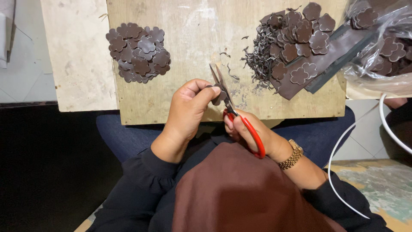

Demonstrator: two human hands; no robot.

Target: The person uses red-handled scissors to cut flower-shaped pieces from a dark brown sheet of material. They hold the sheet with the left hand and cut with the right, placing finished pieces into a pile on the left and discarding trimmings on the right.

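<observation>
A person's left hand (pixel 189 105) pinches a small brown flower-shaped piece (pixel 218 93) between thumb and fingers, while the right hand (pixel 249 133) grips red-handled scissors (pixel 234 114), blades parted around the piece. Beyond the grip, cut flowers (pixel 138 52) lie heaped on a wooden board (pixel 193 34).

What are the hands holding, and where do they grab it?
The right hand grips red-handled scissors by the handle loops; the left hand pinches a small brown flower-shaped piece by its edge.
</observation>
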